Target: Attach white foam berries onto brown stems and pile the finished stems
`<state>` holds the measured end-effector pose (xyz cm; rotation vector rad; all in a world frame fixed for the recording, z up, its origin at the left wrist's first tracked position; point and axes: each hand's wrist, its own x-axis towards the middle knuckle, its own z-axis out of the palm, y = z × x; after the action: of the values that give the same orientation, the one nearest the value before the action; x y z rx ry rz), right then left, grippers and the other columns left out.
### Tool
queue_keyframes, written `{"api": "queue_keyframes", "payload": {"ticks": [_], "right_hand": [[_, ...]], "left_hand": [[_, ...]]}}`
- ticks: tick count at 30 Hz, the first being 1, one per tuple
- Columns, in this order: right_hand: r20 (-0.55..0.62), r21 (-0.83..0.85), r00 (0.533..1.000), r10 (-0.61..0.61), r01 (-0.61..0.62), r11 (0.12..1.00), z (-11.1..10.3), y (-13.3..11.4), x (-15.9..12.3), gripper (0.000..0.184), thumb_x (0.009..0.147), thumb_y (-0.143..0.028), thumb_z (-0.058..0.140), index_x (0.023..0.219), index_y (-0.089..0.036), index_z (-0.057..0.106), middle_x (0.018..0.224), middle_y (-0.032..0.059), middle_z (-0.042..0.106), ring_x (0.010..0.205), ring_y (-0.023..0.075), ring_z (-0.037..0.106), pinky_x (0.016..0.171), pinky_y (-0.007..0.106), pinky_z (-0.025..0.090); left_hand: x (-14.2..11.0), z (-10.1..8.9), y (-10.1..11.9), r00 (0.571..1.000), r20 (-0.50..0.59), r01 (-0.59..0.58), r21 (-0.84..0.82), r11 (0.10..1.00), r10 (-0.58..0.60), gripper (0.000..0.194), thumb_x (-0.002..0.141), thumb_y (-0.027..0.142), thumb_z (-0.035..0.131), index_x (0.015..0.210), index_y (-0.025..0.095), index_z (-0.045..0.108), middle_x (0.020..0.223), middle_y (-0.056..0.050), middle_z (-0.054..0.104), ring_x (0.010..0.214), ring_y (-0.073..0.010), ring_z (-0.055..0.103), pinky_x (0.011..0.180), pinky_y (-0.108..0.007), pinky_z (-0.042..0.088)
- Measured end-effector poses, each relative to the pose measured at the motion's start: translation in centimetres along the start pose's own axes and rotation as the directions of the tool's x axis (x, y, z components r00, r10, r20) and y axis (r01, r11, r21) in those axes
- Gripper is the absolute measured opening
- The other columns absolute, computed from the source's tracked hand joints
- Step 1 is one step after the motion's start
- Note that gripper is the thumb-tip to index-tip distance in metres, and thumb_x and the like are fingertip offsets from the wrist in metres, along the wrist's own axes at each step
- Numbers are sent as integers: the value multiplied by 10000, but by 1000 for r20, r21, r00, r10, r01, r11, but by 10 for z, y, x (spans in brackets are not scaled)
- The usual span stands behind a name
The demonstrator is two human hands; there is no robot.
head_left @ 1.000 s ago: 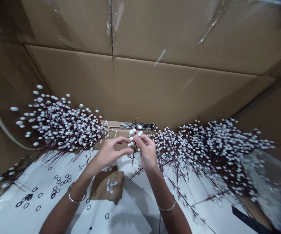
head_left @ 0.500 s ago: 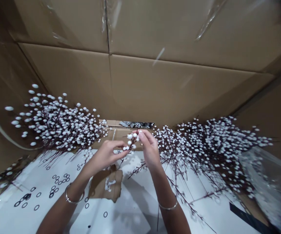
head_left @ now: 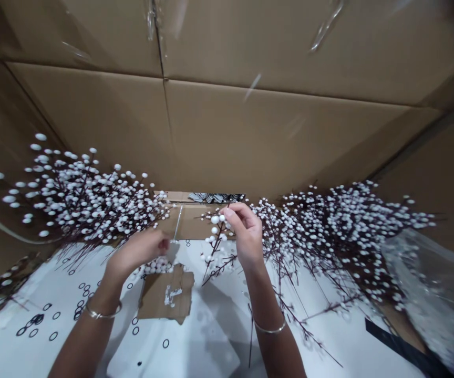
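Near the middle, my right hand (head_left: pixel 246 231) pinches the top of an artificial berry branch (head_left: pixel 216 239) between thumb and fingers. White berries line its dark stem, and its bare lower end points down and left over the table. My left hand (head_left: pixel 142 253) is apart from the branch, off to the left, above a small heap of loose white berries (head_left: pixel 156 265). Motion blurs its curled fingertips, so whether they hold anything cannot be made out.
Bunches of white-berry branches stand left (head_left: pixel 104 199) and right (head_left: pixel 329 226) against a cardboard wall (head_left: pixel 290 142). Black rings (head_left: pixel 53 336) lie scattered on the white tabletop near a torn cardboard piece (head_left: pixel 152 304). Clear plastic wrap (head_left: pixel 420 273) sits at right.
My left hand has let go of the branch and moved left, towards the loose berries. My right hand still holds the branch, which now hangs more in the open.
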<state>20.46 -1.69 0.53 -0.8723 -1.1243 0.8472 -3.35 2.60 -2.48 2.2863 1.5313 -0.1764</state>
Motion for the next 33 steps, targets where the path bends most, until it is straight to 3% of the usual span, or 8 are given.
{"api": "queue_keyframes", "payload": {"ticks": [3,6,13,17,21,24,29,33], "right_hand": [[-31,24,999,18,-17,1000,-1,-2,0,129,816,-363,672,805,-236,647,797,10,653,775,155,597,724,294,486],[-48,73,999,22,-19,997,-3,-2,1,114,814,-346,674,808,-235,649,813,10,664,796,154,607,746,296,488],[-72,135,997,32,-22,991,-6,0,2,103,811,-338,685,798,-239,662,798,2,655,768,135,588,718,275,460],[-57,144,998,40,-31,989,-5,2,2,109,823,-334,671,793,-230,655,788,4,640,751,140,572,715,283,448],[19,176,999,39,-42,984,0,4,0,140,859,-318,632,767,-214,649,770,2,620,754,137,556,739,280,429],[93,150,995,43,-57,987,6,7,-3,181,884,-310,597,750,-201,650,787,11,624,793,145,561,783,286,423],[226,122,973,56,-85,989,18,8,-8,212,903,-278,571,718,-196,635,784,13,625,796,140,563,800,283,416],[304,120,952,38,-78,990,25,7,-15,232,910,-285,570,701,-196,619,776,15,628,774,136,567,769,280,426]], "left_hand": [[23,19,-13,978,103,174,93,980,-183,193,594,91,675,753,193,715,852,-75,714,784,-265,651,659,-304,429],[41,36,-16,965,146,201,111,973,-216,246,511,52,694,726,170,704,777,-71,700,723,-246,631,664,-318,443],[47,50,-23,981,146,119,59,991,-127,225,532,56,628,734,140,683,757,-105,683,699,-243,616,626,-293,428],[38,32,-25,994,107,-18,-60,998,24,388,704,123,579,1076,155,682,925,-91,703,802,-214,638,689,-259,453],[18,3,-18,947,-50,-316,-321,893,317,318,900,294,523,1162,211,682,1109,-85,679,997,-208,616,865,-284,455],[6,-9,-10,898,-207,-439,-485,756,389,270,899,371,588,1083,222,719,1087,-89,670,986,-204,620,863,-301,471],[-1,-9,7,786,-581,-597,-624,504,211,191,843,280,698,1027,250,744,1064,-59,670,994,-155,624,835,-233,496],[-1,-2,19,747,-664,-627,-712,317,-15,183,794,230,756,976,252,758,1001,-31,718,946,-122,661,867,-196,504]]}}
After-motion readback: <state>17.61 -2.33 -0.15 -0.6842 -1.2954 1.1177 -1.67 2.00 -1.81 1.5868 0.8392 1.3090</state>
